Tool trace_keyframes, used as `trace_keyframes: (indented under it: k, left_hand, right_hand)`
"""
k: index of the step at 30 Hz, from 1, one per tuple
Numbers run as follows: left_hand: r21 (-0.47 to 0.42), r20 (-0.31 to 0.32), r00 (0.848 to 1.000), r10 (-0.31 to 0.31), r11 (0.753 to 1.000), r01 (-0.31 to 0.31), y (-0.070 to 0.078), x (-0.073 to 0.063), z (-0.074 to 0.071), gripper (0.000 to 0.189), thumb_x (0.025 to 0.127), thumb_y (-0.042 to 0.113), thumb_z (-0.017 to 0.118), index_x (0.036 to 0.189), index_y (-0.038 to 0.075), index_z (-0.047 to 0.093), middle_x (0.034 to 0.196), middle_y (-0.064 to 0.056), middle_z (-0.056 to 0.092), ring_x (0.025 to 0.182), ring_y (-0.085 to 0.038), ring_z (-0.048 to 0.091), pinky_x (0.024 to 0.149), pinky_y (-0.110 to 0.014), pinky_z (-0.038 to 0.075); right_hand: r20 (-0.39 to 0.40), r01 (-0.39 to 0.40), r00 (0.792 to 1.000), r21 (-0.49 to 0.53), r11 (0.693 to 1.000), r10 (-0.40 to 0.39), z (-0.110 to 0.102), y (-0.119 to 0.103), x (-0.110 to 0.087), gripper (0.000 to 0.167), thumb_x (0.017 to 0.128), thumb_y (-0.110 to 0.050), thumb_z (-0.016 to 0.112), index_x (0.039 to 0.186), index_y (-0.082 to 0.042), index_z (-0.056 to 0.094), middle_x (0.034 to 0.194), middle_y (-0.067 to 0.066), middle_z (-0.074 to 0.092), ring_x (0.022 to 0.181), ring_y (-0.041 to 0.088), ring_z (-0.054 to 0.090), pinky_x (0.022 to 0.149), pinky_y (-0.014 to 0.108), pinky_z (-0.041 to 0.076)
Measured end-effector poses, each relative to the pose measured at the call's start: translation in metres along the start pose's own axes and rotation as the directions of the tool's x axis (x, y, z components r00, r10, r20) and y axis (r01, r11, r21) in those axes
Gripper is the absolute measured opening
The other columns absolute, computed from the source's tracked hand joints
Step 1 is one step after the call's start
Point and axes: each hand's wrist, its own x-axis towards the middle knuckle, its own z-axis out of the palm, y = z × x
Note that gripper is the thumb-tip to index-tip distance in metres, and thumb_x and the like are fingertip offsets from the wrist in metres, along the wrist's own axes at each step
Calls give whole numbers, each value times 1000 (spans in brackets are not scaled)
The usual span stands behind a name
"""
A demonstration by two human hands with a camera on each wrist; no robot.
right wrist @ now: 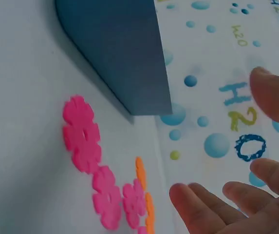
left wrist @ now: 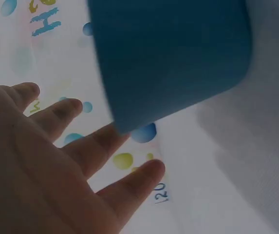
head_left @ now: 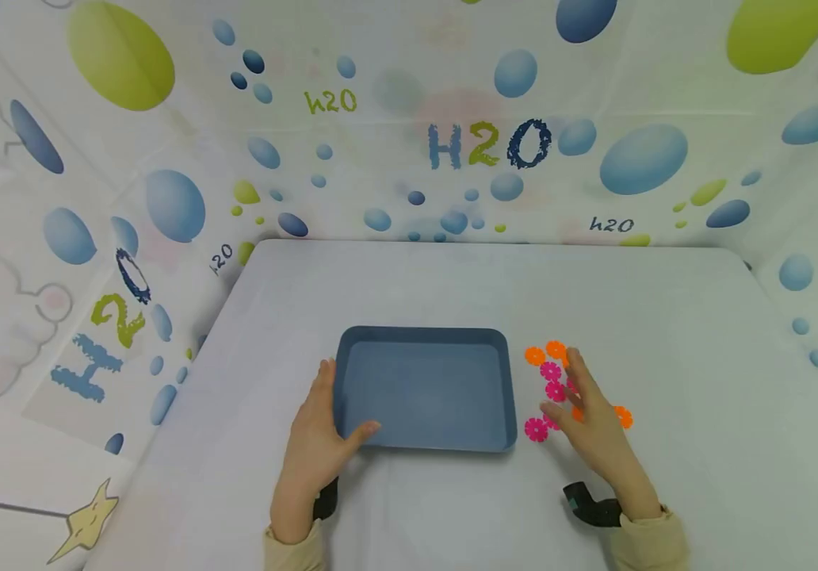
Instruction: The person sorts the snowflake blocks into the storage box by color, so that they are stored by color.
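My tray (head_left: 423, 388) looks like smooth, matt plastic, my flower pieces (head_left: 536, 430) matt plastic too, my sleeves (head_left: 650, 544) cloth, the tabletop (head_left: 423, 285) smooth and matt

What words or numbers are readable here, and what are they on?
"H2O", large, on the backdrop's far side.
"H2O", large, turned sideways, on its left side.
"h2O", green, far side.
"h2O", dark, far side, right.
"20", left side; the first character is too small to be sure.
None shows on the tray or flower shapes.
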Motion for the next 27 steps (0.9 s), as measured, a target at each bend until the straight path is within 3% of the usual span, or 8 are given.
trace_keyframes:
  k: [2,5,9,13,20,23,27]
  left_hand:
    - [-35,24,1000,-6,999,7,-2,0,4,108,80,44,77,154,-1,12,160,-25,17,144,-45,25,113,-59,29]
    - [-76,75,996,-44,996,50,-5,-1,8,111,79,44,77,155,1,8,161,-23,14,147,-41,21,115,-56,27]
    - [-114,128,987,-101,987,115,-9,-3,12,116,77,45,79,156,7,4,162,-20,10,148,-41,17,116,-57,25]
    - [-144,134,987,-93,983,112,-14,-4,15,118,75,43,81,156,6,3,162,-22,9,148,-43,15,116,-59,23]
    - [-164,118,991,-63,983,82,-19,-1,17,122,70,37,86,156,3,6,161,-24,12,147,-45,16,114,-62,22]
    - [-154,115,992,-58,985,75,-19,1,17,123,69,36,87,156,3,7,161,-24,12,146,-45,17,114,-61,23]
    - [-147,122,991,-53,987,71,-19,4,17,124,68,36,88,156,4,7,161,-25,12,146,-46,17,114,-62,23]
  right_hand:
    - [-14,-10,1000,61,998,11,8,2,-4,87,91,-17,69,157,-15,13,155,22,32,131,42,48,97,37,48]
    - [-2,-34,999,101,994,34,19,5,-7,84,86,-4,71,155,-14,24,147,22,44,120,39,59,90,30,54]
    - [13,-25,1000,-42,999,25,31,10,-9,79,80,5,73,149,-10,37,142,18,52,117,35,62,90,38,54]
    - [-17,-8,1000,-218,976,4,36,12,-10,72,77,5,75,143,-7,46,126,15,65,111,32,63,92,44,53]
    - [-41,27,998,-280,960,-40,39,5,-6,58,76,8,75,131,-2,58,111,15,70,98,30,66,87,45,55]
    - [-46,-12,999,-289,957,-1,38,0,-4,52,76,7,75,126,0,61,110,15,69,97,29,66,85,44,56]
    - [-55,-130,991,-280,951,120,34,-3,-2,44,78,3,75,120,1,65,103,14,69,89,25,64,78,38,57]
